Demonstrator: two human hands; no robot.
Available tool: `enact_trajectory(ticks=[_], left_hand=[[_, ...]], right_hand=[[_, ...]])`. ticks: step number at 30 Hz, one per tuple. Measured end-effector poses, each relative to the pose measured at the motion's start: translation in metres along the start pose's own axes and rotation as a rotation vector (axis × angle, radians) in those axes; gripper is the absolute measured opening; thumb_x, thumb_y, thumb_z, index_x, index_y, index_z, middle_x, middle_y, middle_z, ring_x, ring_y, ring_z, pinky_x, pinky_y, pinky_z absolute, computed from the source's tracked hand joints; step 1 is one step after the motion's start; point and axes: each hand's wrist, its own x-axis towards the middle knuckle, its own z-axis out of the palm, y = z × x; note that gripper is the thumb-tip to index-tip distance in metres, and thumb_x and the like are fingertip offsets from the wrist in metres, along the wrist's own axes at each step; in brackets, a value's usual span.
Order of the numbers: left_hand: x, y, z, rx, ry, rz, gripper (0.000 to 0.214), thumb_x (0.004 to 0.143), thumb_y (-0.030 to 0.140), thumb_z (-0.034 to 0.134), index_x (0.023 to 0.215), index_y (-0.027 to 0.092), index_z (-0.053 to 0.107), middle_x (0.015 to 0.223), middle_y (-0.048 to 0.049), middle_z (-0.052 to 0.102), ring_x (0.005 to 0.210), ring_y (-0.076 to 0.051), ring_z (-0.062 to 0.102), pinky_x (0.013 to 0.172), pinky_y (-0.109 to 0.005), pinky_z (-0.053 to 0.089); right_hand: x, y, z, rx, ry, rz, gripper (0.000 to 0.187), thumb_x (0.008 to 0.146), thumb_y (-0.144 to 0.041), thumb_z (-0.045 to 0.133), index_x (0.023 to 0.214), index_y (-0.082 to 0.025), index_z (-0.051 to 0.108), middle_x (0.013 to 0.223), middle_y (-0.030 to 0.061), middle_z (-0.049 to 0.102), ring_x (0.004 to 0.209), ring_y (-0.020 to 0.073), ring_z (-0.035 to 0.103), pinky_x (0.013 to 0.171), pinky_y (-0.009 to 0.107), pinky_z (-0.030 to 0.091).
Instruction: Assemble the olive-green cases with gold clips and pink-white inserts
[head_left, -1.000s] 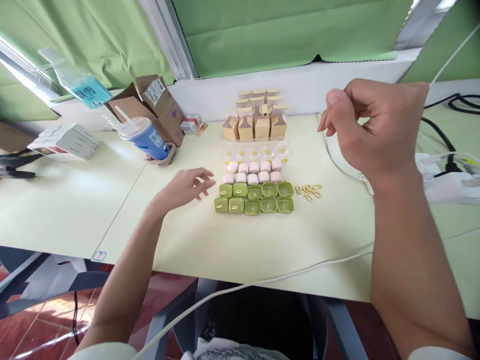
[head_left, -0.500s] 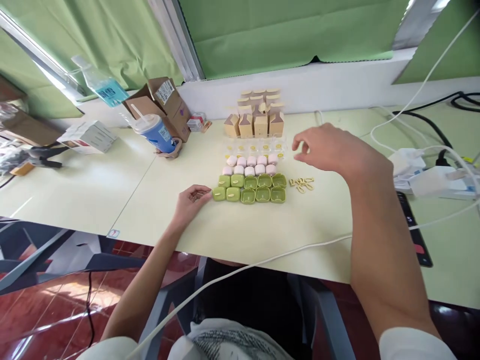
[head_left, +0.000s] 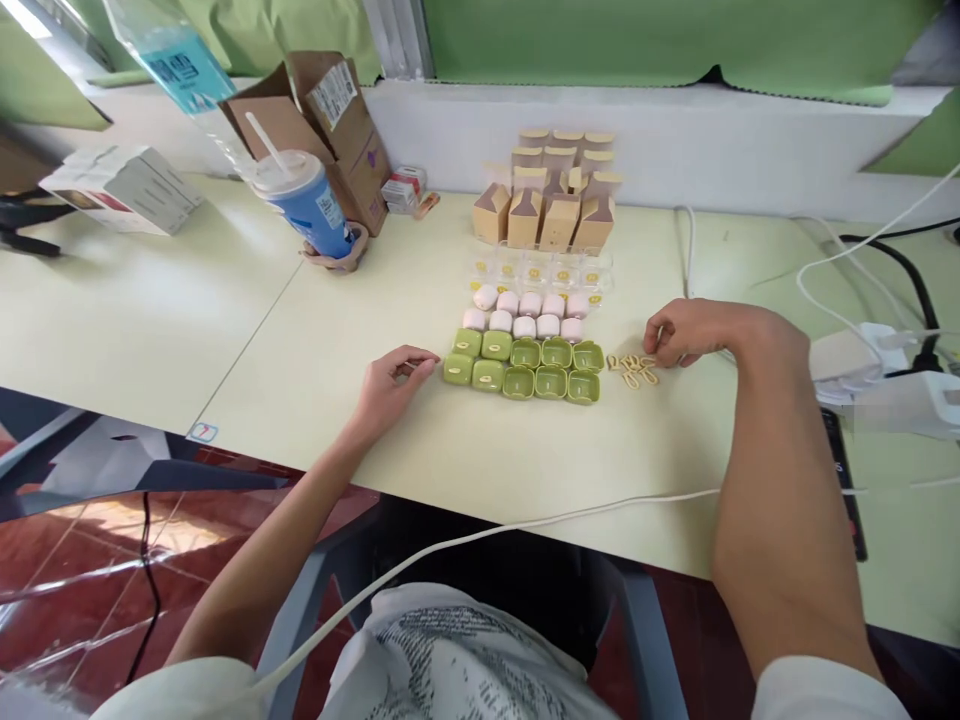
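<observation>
My left hand [head_left: 394, 392] rests on the table with curled fingers, its fingertips close beside the left end of two rows of green cases. Several cases at that end are closed, like the closed green case [head_left: 457, 369]; the others stand open, like the open green case [head_left: 551, 381]. To the right of the rows lies a small pile of pale yellow loops [head_left: 631, 377]. Bent and pressed together, the fingers of my right hand [head_left: 694, 333] reach the pile's right edge; what is between them is hidden. Behind the green rows sit two rows of pale pink rounded pieces [head_left: 530, 304].
Clear plastic pieces [head_left: 535, 270] and open kraft boxes [head_left: 562, 222] stand farther back. At left are a blue cup [head_left: 319, 215], a cardboard box [head_left: 341, 140] and a bottle [head_left: 187, 70]. A white cable [head_left: 525, 524] crosses the front; chargers [head_left: 862, 350] lie at right.
My right hand has come down from above the table to the yellow loops. My left hand stays beside the green cases. The camera view has shifted and moved closer.
</observation>
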Motion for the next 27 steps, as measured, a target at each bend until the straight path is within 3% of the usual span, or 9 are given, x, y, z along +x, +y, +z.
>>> enact_trajectory(ticks=[3,5,9,12,16,18,22,25,27], left_hand=[[0.012,-0.003,0.004,-0.094,0.012,-0.078,0.036,0.095,0.055,0.079,0.106,0.021,0.085,0.114,-0.0114,0.087,0.095,-0.023,0.079,0.070,-0.029,0.059],[0.034,-0.003,0.010,-0.173,0.021,-0.078,0.029,0.092,0.048,0.080,0.099,0.020,0.081,0.112,-0.0121,0.086,0.093,-0.023,0.079,0.055,-0.024,0.052],[0.090,0.007,0.029,-0.309,0.076,-0.064,0.008,0.089,0.024,0.073,0.093,0.018,0.076,0.098,-0.0089,0.084,0.077,-0.016,0.074,0.044,-0.020,0.041],[0.114,0.013,0.041,-0.334,0.075,-0.047,0.007,0.090,0.016,0.069,0.093,0.018,0.075,0.080,-0.0032,0.078,0.066,-0.011,0.067,0.048,-0.017,0.042],[0.117,0.007,0.041,-0.323,0.024,0.022,0.005,0.089,0.019,0.075,0.093,0.019,0.076,0.074,0.0000,0.075,0.065,-0.009,0.066,0.059,-0.018,0.050],[0.116,0.001,0.039,-0.315,0.017,0.041,0.007,0.090,0.023,0.077,0.095,0.019,0.077,0.074,0.0006,0.074,0.062,-0.009,0.064,0.060,-0.019,0.052],[0.117,-0.004,0.038,-0.299,0.014,0.055,0.011,0.090,0.028,0.079,0.096,0.019,0.076,0.073,0.0007,0.073,0.061,-0.009,0.064,0.061,-0.020,0.053],[0.117,-0.002,0.039,-0.298,0.020,0.043,0.013,0.088,0.029,0.080,0.095,0.019,0.076,0.073,0.0010,0.072,0.060,-0.009,0.064,0.059,-0.020,0.051],[0.116,0.001,0.039,-0.302,0.033,0.021,0.013,0.086,0.028,0.079,0.095,0.019,0.077,0.073,0.0011,0.072,0.059,-0.009,0.063,0.055,-0.019,0.047]], right_hand=[[-0.009,-0.011,-0.005,0.068,-0.187,0.124,0.020,0.077,-0.003,0.075,0.086,-0.019,0.082,0.085,0.0069,0.082,0.076,0.0198,0.076,0.075,0.031,0.062],[-0.018,-0.019,-0.010,0.106,-0.189,0.175,0.018,0.078,-0.002,0.075,0.081,-0.019,0.080,0.087,0.0072,0.082,0.080,0.0194,0.076,0.078,0.030,0.062],[-0.044,-0.030,-0.026,0.098,-0.021,0.222,0.017,0.082,-0.002,0.078,0.077,-0.019,0.075,0.088,0.0082,0.082,0.082,0.0213,0.076,0.081,0.034,0.057],[-0.066,-0.035,-0.038,0.076,0.193,0.168,0.008,0.094,-0.014,0.077,0.088,-0.019,0.075,0.095,0.0101,0.083,0.087,0.0226,0.075,0.085,0.039,0.053],[-0.078,-0.053,-0.041,0.083,0.430,0.032,0.007,0.095,-0.025,0.082,0.096,-0.021,0.076,0.094,0.0086,0.084,0.090,0.0259,0.075,0.083,0.040,0.052],[-0.076,-0.066,-0.038,0.065,0.463,-0.054,0.005,0.098,-0.024,0.076,0.099,-0.022,0.081,0.088,0.0064,0.082,0.085,0.0256,0.075,0.084,0.041,0.054],[-0.065,-0.085,-0.029,0.024,0.521,-0.185,0.020,0.103,-0.027,0.069,0.095,-0.021,0.086,0.081,0.0063,0.079,0.079,0.0239,0.073,0.083,0.042,0.057],[-0.061,-0.094,-0.014,0.085,0.580,-0.270,0.005,0.096,-0.025,0.081,0.095,-0.021,0.084,0.084,0.0056,0.080,0.080,0.0244,0.074,0.085,0.042,0.061],[-0.062,-0.099,0.007,0.132,0.657,-0.393,0.009,0.099,-0.030,0.082,0.098,-0.022,0.082,0.091,0.0062,0.082,0.082,0.0233,0.074,0.086,0.041,0.062]])
